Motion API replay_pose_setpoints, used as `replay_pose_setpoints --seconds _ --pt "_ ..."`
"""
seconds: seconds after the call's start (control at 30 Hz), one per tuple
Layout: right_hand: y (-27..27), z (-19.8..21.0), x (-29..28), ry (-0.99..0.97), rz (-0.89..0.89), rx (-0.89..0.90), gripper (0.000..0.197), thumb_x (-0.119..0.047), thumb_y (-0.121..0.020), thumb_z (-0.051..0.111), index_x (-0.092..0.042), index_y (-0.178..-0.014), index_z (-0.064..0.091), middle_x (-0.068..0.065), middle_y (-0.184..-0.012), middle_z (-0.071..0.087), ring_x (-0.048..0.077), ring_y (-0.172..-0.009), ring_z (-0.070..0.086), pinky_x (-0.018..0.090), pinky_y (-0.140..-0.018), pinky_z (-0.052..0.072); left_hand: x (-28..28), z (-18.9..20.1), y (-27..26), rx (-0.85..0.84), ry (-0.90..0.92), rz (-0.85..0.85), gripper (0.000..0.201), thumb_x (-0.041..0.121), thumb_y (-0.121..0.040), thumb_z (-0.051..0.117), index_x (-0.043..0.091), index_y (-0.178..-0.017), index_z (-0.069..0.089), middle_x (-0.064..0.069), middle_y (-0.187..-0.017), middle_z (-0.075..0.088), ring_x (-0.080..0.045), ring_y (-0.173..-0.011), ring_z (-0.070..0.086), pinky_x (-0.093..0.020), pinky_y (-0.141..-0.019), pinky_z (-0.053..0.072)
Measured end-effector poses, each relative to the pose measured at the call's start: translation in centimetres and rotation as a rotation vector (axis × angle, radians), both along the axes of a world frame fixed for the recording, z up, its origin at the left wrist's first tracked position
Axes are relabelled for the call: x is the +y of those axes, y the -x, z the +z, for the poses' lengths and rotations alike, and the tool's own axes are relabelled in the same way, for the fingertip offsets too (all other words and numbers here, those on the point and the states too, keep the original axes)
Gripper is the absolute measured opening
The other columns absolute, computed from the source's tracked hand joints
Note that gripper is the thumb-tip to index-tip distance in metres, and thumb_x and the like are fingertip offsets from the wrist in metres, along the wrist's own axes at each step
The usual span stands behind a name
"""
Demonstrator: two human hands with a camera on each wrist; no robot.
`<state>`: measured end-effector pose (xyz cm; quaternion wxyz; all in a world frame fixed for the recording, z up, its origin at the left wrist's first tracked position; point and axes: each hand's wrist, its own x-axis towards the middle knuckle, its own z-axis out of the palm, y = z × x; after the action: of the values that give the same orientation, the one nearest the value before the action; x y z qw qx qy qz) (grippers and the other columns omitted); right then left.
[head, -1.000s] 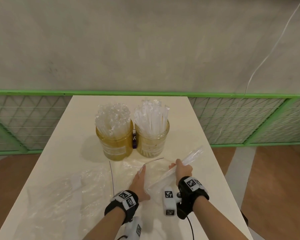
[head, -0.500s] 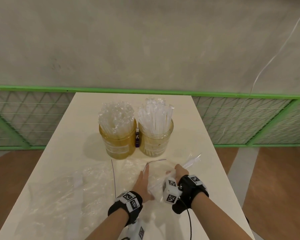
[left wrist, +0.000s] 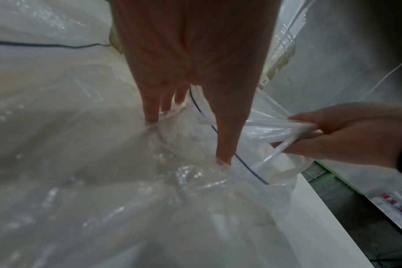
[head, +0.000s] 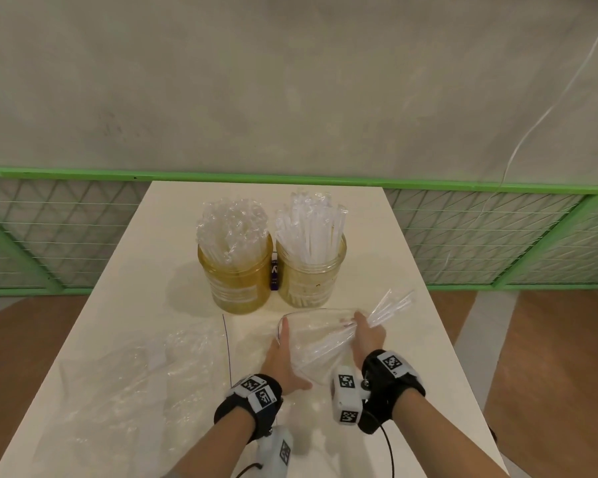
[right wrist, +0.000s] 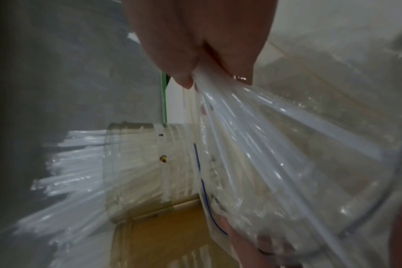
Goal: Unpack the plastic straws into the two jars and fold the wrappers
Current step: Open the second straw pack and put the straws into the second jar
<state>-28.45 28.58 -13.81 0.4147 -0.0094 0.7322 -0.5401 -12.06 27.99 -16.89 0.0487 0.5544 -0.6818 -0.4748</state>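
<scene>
Two amber glass jars stand side by side on the table: the left jar holds clear straws, the right jar white ones. In front of them lies a clear zip bag. My left hand presses it down with straight fingers beside the blue zip line. My right hand grips a bundle of clear straws at the bag's mouth, and their ends fan out to the far right. The wrist view shows the straws running from my right hand down into the bag.
An empty crumpled wrapper is spread over the table's near left. A small purple object stands between the jars. The white table ends close to the right of my right hand. A green mesh fence runs behind.
Both hands stay at the bag, and the right hand with the straws has shifted only slightly. The head view has tilted a little.
</scene>
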Motion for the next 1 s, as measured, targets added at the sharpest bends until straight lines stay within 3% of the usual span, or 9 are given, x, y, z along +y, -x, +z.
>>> replay_pose_setpoints --seconds 0.1,0.23,0.33,0.4,0.53,0.67,0.8,0.93,1.0 --pt "1.3 0.8 0.1 0.023 -0.010 0.043 0.022 -0.014 -0.086 0.062 -0.003 -0.094 0.044 0.014 -0.090 0.053 0.029 -0.081 0.053 0.032 -0.061 0.042 0.0 0.1 0.0 -0.007 -0.011 0.037 0.141 0.026 -0.059 0.086 0.030 -0.142 -0.028 -0.016 -0.156 0.004 -0.028 -0.144 0.013 -0.038 -0.116 0.022" --pt "1.8 2.1 0.2 0.053 -0.039 0.087 0.017 -0.008 -0.080 0.065 -0.011 -0.069 0.052 0.016 -0.080 0.064 0.032 -0.072 0.061 0.039 -0.067 0.051 -0.1 0.2 0.1 0.000 -0.033 0.051 0.143 0.029 -0.056 0.088 0.026 -0.142 -0.027 -0.011 -0.156 0.007 -0.026 -0.144 0.015 -0.038 -0.117 0.021" --pt "2.5 3.5 0.5 0.129 -0.090 0.270 0.022 -0.010 -0.081 0.064 -0.016 -0.063 0.054 0.007 -0.071 0.063 0.029 -0.077 0.060 0.038 -0.078 0.051 -0.5 0.3 0.0 -0.009 -0.061 0.102 0.145 0.029 -0.055 0.088 0.022 -0.142 -0.028 -0.013 -0.154 0.015 -0.026 -0.141 0.022 -0.035 -0.114 0.026" --pt "2.6 3.9 0.6 0.213 -0.087 0.302 0.021 -0.011 -0.082 0.064 -0.014 -0.062 0.059 0.004 -0.069 0.065 0.028 -0.075 0.062 0.034 -0.076 0.049 -0.7 0.5 0.2 -0.028 -0.083 0.093 0.143 0.029 -0.056 0.088 0.023 -0.144 -0.025 -0.015 -0.154 0.012 -0.028 -0.142 0.019 -0.037 -0.115 0.025" --pt "0.3 3.0 0.7 0.377 0.034 0.072 0.013 -0.001 -0.075 0.069 -0.003 -0.066 0.060 0.011 -0.072 0.066 0.024 -0.068 0.061 0.034 -0.071 0.048 -0.5 0.8 0.4 -0.017 -0.087 0.016 0.135 0.028 -0.060 0.086 0.027 -0.145 -0.020 -0.017 -0.152 0.013 -0.029 -0.142 0.018 -0.040 -0.116 0.023" --pt "-1.7 1.3 0.5 0.363 0.012 0.008 0.022 -0.005 -0.083 0.064 -0.010 -0.062 0.058 0.007 -0.059 0.064 0.026 -0.069 0.060 0.038 -0.078 0.050 -0.1 0.9 -0.2 -0.068 -0.053 -0.031 0.138 0.023 -0.062 0.085 0.037 -0.139 -0.029 -0.022 -0.154 0.007 -0.031 -0.143 0.019 -0.041 -0.115 0.026" --pt "0.1 3.6 -0.6 0.458 -0.149 0.066 0.022 -0.007 -0.090 0.056 -0.012 -0.068 0.055 0.000 -0.047 0.051 0.015 -0.045 0.051 0.038 -0.063 0.050 0.2 1.2 -0.4 -0.119 0.002 -0.054 0.142 0.017 -0.063 0.084 0.038 -0.133 -0.037 -0.023 -0.153 0.013 -0.030 -0.137 0.033 -0.036 -0.110 0.036" --pt "3.8 8.1 -1.2 0.622 -0.263 0.160 0.021 -0.005 -0.092 0.051 -0.014 -0.072 0.052 -0.003 -0.045 0.047 0.010 -0.037 0.043 0.026 -0.046 0.042 0.4 1.6 -0.5 -0.118 0.095 -0.054 0.142 0.010 -0.065 0.082 0.048 -0.121 -0.043 -0.026 -0.144 0.031 -0.030 -0.117 0.054 -0.034 -0.096 0.047" --pt "4.9 10.1 -1.1 0.685 -0.296 0.194 0.023 -0.003 -0.091 0.052 -0.016 -0.071 0.049 -0.002 -0.047 0.045 0.009 -0.037 0.040 0.022 -0.042 0.040 0.4 1.6 -0.5 -0.088 0.123 -0.062 0.139 0.005 -0.068 0.078 0.051 -0.120 -0.042 -0.028 -0.146 0.021 -0.029 -0.107 0.058 -0.028 -0.084 0.051"
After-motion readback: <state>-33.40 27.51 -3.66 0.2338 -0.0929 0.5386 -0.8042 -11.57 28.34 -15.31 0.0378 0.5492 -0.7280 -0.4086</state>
